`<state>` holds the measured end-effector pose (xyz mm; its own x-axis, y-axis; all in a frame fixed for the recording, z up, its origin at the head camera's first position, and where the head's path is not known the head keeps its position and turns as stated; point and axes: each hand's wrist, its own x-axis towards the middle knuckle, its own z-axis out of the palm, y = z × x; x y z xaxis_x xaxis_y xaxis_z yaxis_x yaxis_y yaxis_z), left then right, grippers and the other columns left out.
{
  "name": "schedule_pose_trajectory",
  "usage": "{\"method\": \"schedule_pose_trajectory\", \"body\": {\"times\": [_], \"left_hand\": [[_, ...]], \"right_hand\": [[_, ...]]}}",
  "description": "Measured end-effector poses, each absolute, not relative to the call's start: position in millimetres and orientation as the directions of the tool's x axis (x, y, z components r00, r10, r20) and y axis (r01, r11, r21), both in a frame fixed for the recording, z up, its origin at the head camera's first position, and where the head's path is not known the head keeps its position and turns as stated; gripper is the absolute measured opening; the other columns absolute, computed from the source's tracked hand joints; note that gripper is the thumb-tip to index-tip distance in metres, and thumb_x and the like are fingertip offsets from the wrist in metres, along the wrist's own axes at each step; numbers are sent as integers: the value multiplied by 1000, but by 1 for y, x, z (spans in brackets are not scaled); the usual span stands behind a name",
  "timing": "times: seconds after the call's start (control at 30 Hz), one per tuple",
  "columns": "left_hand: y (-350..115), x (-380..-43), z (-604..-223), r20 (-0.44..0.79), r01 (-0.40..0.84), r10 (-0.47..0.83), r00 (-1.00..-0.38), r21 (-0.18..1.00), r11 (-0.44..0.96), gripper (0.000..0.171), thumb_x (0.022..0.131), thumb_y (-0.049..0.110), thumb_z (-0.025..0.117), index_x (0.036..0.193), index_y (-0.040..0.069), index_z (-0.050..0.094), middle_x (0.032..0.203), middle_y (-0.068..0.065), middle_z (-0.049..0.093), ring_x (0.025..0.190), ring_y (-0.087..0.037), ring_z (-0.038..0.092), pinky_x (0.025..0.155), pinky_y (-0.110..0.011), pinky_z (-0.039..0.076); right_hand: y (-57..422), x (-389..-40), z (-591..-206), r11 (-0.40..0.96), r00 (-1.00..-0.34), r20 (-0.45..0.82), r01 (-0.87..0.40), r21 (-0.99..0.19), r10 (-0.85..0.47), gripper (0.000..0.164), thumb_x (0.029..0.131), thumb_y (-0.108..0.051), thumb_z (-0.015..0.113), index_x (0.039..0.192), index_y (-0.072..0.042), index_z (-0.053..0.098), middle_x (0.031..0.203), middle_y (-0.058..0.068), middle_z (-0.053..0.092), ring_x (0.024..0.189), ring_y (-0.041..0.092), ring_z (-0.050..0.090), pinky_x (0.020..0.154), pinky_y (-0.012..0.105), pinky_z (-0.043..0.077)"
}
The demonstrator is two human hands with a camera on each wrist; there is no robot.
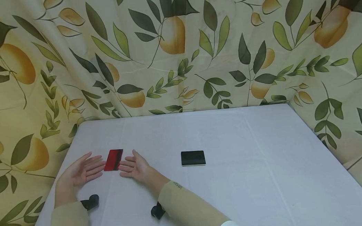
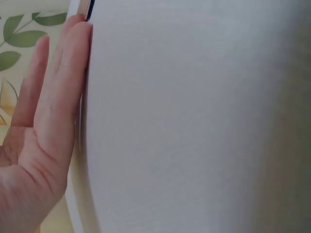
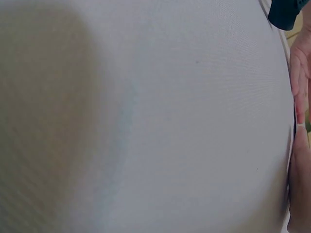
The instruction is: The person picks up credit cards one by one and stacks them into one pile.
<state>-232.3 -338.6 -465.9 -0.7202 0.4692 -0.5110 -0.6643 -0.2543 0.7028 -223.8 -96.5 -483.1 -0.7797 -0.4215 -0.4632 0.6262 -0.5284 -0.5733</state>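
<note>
A red flat rectangular item (image 1: 110,160) with a dark stripe along its right side lies on the white-covered table. On its left is my left hand (image 1: 84,169), palm turned up, with straight, relaxed fingers at the item's edge. From the other side my right hand (image 1: 137,168) reaches in the same way, fingertips at the striped edge. Whether either hand touches the item I cannot tell. The left wrist view shows the left hand (image 2: 56,111) with extended fingers. At the right border of the right wrist view, the right hand (image 3: 300,189) is partly cut off.
A black flat rectangular object (image 1: 193,158) with a pale lower edge lies right of the hands. The white tabletop (image 1: 235,192) ends at a curtain (image 1: 178,75) printed with fruit and leaves. Black wrist devices (image 1: 94,200) show below both hands.
</note>
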Motion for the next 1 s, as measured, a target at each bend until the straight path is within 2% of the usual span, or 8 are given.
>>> {"method": "schedule_pose_trajectory", "body": {"times": [0.2, 0.4, 0.5, 0.57, 0.73, 0.83, 1.0], "left_hand": [[-333, -229, -460, -519, -654, 420, -744, 695, -300, 37, 99, 37, 34, 104, 14, 62, 106, -8, 66, 103, -22, 61, 97, -41, 42], [-327, -228, -458, -553, -657, 375, -744, 708, -261, 35, 99, 35, 36, 98, 13, 63, 100, -6, 68, 97, -17, 64, 92, -37, 47], [-326, -229, -458, -574, -657, 345, -743, 724, -211, 34, 98, 37, 37, 103, 12, 60, 97, -4, 68, 95, -15, 64, 88, -34, 50], [-324, -229, -458, -583, -655, 331, -742, 736, -170, 37, 98, 38, 38, 113, 9, 56, 97, -2, 68, 94, -14, 64, 87, -32, 50], [-320, -229, -456, -587, -632, 304, -751, 771, -73, 56, 97, 40, 37, 135, -1, 35, 97, 1, 67, 93, -12, 64, 84, -31, 51], [-317, -230, -457, -583, -621, 299, -756, 783, -45, 63, 98, 40, 36, 139, -6, 25, 98, 1, 67, 93, -13, 64, 85, -32, 51], [-312, -229, -460, -577, -612, 285, -766, 790, -46, 65, 98, 37, 36, 140, -10, 18, 97, 0, 66, 91, -14, 64, 87, -34, 51]], "right_hand": [[-96, -225, -483, -525, -781, -465, 624, -579, -416, 61, 98, -38, 32, 134, 12, 32, 125, 29, 49, 116, 42, 47, 97, 55, 38], [-94, -228, -480, -511, -777, -484, 630, -585, -403, 61, 98, -37, 33, 134, 13, 31, 124, 31, 48, 115, 43, 47, 95, 55, 39], [-93, -230, -478, -512, -770, -495, 638, -575, -403, 62, 98, -37, 34, 134, 13, 31, 125, 32, 46, 115, 44, 47, 95, 55, 39], [-92, -231, -476, -508, -764, -498, 645, -572, -409, 62, 98, -37, 35, 134, 13, 30, 126, 33, 45, 115, 44, 47, 95, 55, 40], [-90, -233, -475, -459, -748, -511, 664, -590, -424, 61, 98, -36, 34, 134, 13, 32, 126, 30, 47, 114, 42, 49, 94, 53, 42], [-87, -234, -474, -418, -741, -519, 670, -614, -426, 59, 98, -36, 34, 133, 12, 34, 124, 29, 49, 113, 40, 50, 93, 52, 43], [-83, -237, -473, -368, -735, -530, 674, -641, -423, 58, 98, -36, 33, 132, 11, 36, 121, 28, 52, 112, 39, 52, 93, 51, 43]]}}
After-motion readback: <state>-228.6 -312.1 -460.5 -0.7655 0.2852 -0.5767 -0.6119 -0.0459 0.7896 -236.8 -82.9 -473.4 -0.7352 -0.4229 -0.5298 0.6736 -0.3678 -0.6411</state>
